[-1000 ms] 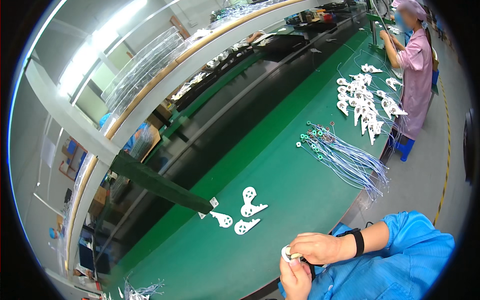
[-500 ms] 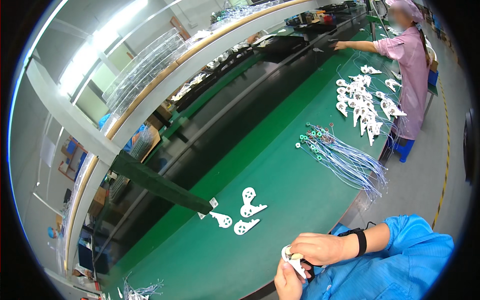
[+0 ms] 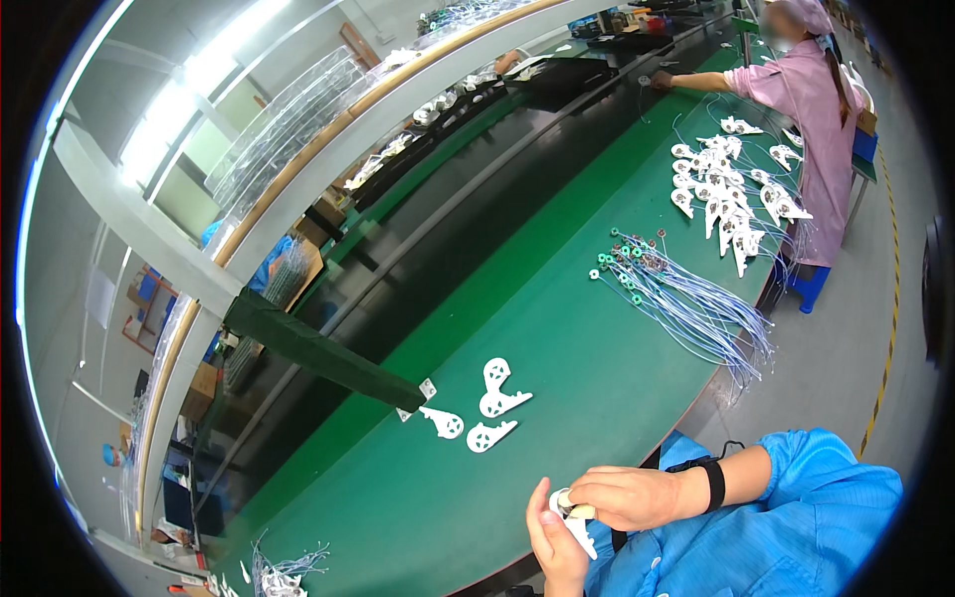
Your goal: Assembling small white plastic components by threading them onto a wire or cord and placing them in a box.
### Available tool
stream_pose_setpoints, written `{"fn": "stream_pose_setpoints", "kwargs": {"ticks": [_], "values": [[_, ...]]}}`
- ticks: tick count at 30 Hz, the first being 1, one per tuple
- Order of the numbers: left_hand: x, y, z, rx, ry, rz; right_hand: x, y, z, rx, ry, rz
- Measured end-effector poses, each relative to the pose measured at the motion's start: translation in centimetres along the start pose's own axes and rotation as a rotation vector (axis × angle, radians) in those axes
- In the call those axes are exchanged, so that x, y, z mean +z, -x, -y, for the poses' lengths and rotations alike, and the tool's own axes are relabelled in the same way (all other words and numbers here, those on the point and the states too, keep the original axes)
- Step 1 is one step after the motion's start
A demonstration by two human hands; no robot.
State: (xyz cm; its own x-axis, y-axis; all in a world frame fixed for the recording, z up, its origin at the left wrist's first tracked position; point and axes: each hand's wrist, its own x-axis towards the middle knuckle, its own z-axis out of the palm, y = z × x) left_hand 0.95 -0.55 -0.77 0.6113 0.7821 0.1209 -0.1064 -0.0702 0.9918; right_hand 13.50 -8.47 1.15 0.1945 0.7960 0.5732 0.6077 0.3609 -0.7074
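White plastic piece with a rounded head and tapered tail: in the head view it is between the person's bare hands, beside the near edge of the green worktop. The right hand has its grip pinching the rounded head; the left hand touches the piece, fingers pointing up, and I cannot tell whether its grip is closed. Four loose white plastic parts lie farther in, left of a bundle of pale-blue cables with green and brown ring ends.
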Motion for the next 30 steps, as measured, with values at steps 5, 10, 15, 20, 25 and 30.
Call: {"fn": "stream_pose_setpoints", "kwargs": {"ticks": [5,10,15,20,25,30], "values": [[0.1,0.2,-0.5,0.015,-0.092,0.059,-0.1,0.5,-0.1,0.019,-0.015,-0.002],[0.5,0.2,-1.1,0.107,-0.255,0.002,0.4,0.8,-0.2,0.176,-0.186,-0.022],[0.5,0.3,-1.0,0.185,-0.371,-0.021,0.4,0.8,-0.1,0.211,-0.208,-0.009],[0.5,0.6,-1.1,0.168,-0.429,-0.02,0.6,0.7,-0.1,0.158,-0.16,-0.012],[0.6,0.7,-0.8,0.139,-0.484,0.001,0.4,0.3,0.3,0.021,0.059,-0.007],[1.1,0.7,-0.3,0.131,-0.562,-0.019,1.0,0.9,0.3,-0.015,0.161,-0.045]]}}
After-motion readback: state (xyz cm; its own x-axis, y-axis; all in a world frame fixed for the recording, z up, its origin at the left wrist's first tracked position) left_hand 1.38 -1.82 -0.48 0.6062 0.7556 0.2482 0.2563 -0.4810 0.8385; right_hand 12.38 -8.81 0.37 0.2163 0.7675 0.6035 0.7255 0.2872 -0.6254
